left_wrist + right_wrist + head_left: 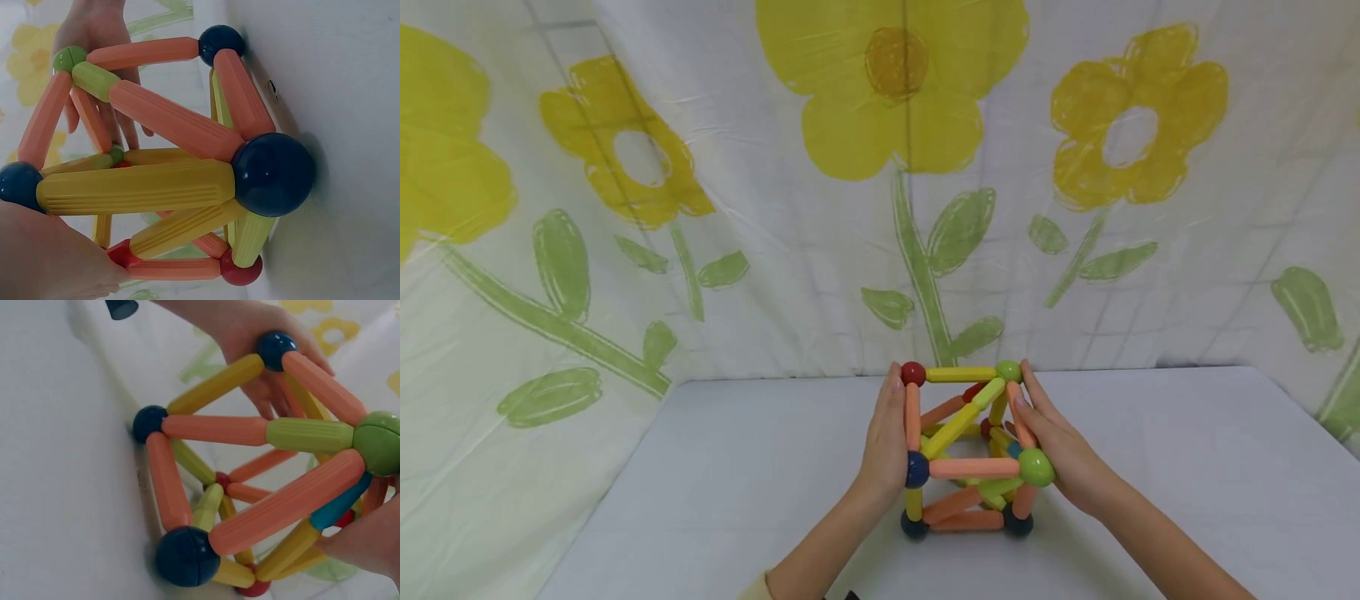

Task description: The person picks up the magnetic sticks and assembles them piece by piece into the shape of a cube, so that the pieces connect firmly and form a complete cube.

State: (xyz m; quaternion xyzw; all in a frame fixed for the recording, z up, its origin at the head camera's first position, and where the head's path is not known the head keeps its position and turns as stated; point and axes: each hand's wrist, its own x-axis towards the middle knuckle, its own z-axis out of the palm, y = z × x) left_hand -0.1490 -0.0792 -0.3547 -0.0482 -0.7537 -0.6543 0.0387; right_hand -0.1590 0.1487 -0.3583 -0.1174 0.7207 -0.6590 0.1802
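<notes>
A frame of orange, yellow and green rods joined by dark blue, red and green balls (970,442) stands on a white table (737,483). My left hand (886,437) lies flat against its left side, fingers straight up towards the red top ball (913,373). My right hand (1060,450) rests against the right side, fingers reaching the green top ball (1008,371), thumb along an orange rod. In the left wrist view the frame (156,187) fills the picture, with the right hand's fingers (94,37) spread behind it. In the right wrist view the left hand (244,325) cups a blue ball (275,347).
A white cloth printed with yellow flowers (895,125) hangs behind the table and on both sides of it. The tabletop stretches out to the left and right of the frame. Its back edge meets the cloth just behind the frame.
</notes>
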